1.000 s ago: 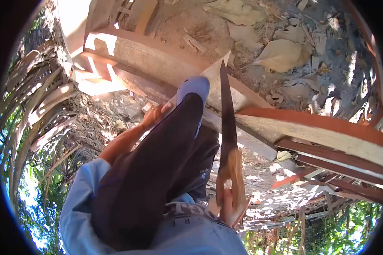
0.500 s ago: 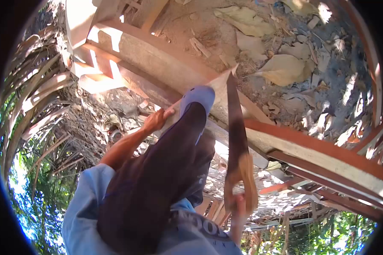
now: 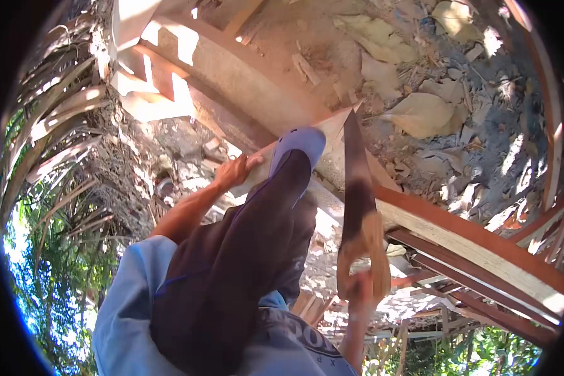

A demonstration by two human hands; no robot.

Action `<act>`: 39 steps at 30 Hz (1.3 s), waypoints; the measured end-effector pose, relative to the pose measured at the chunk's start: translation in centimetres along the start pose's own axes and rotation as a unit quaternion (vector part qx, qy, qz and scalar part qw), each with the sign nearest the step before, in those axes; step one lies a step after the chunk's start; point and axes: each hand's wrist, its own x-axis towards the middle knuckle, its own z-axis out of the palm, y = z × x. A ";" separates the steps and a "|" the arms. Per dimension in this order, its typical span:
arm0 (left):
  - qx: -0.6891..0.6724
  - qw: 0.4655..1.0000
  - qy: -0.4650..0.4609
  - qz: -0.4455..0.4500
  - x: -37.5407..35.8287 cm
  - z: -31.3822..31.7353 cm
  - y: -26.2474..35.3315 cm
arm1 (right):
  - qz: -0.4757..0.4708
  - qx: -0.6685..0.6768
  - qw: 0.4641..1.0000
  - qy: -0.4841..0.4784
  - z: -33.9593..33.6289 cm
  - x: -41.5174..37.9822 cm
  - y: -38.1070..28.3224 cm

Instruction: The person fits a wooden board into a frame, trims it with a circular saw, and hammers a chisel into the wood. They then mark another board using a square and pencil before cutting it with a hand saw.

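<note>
My right hand (image 3: pixel 359 289) is closed round the wooden handle of a handsaw (image 3: pixel 358 169). The saw's dark blade points away from me, its tip beside the pointed end of a pale wooden board (image 3: pixel 336 136). At the board's nearer left part, my left hand (image 3: pixel 235 170) grips its edge, with some fingers hidden. Between my hands, my bent leg in dark trousers (image 3: pixel 238 244) rests on the board, its lavender-grey end (image 3: pixel 301 145) covering part of the wood. How deep the blade sits in the wood cannot be made out.
A thick wooden beam (image 3: pixel 232 81) runs diagonally under the board. Red-brown and pale timbers (image 3: pixel 470 229) lie at the right. Large dry leaves (image 3: pixel 423 114) and wood scraps litter the dirt floor. Dried palm fronds (image 3: pixel 62 131) hang at the left.
My right hand and the saw have shifted slightly up and to the right in view. The whole scene has moved a little with the camera. My left hand keeps its grip on the board.
</note>
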 end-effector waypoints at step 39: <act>-0.021 0.999 0.025 0.014 -0.7 -0.9 0.5 | -0.062 0.107 0.988 -0.092 14.6 22.8 1.9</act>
